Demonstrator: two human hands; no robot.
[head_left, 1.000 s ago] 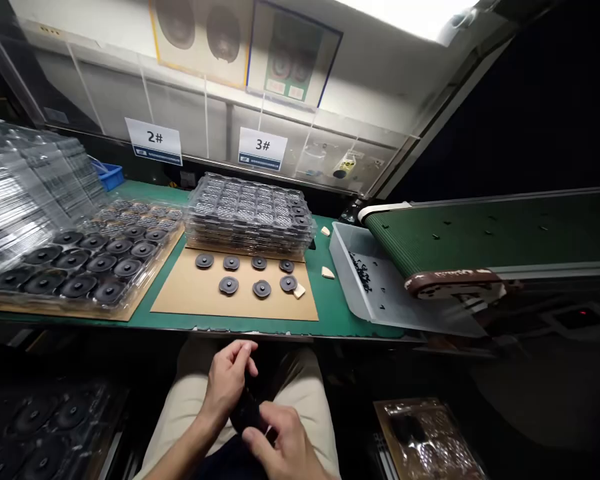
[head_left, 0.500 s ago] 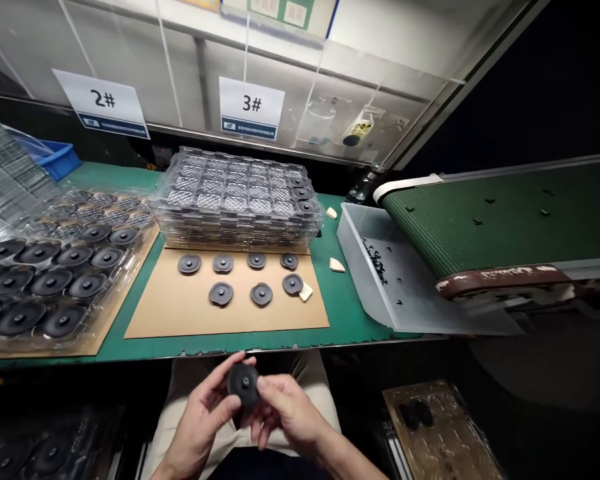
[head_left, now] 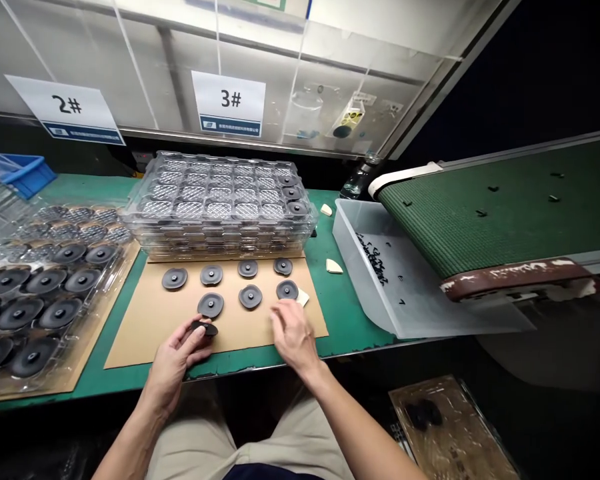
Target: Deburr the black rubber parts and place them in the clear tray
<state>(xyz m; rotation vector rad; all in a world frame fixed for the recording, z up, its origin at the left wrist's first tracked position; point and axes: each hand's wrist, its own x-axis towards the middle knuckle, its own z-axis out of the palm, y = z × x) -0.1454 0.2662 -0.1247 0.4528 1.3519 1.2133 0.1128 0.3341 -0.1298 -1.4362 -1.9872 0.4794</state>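
Observation:
My left hand (head_left: 176, 353) pinches a round dark grey disc (head_left: 206, 329), tilted nearly edge-on, above the front of a cardboard sheet (head_left: 155, 333). My right hand (head_left: 295, 337) is over the right part of the sheet, fingers bent but apart, with nothing seen in them. Its fingertips come close to a disc with a small centre stud (head_left: 287, 289); whether they touch it I cannot tell. A cream wedge-shaped piece (head_left: 303, 298) sticks out beside that disc. Several similar discs (head_left: 251, 297) lie in two rows on the cardboard.
Stacked clear plastic trays (head_left: 220, 207) stand behind the cardboard. A tray of discs (head_left: 25, 313) lies at left, near a blue bin (head_left: 27, 177). At right, a translucent bin (head_left: 365, 293) with small black parts sits under the end of a green conveyor belt (head_left: 480, 220). Two cream pieces (head_left: 334, 267) lie between.
Both hands have moved up from my lap over the cardboard and apart. The disc has stayed in my left hand; my right hand has let go of it and moved toward the right-hand disc.

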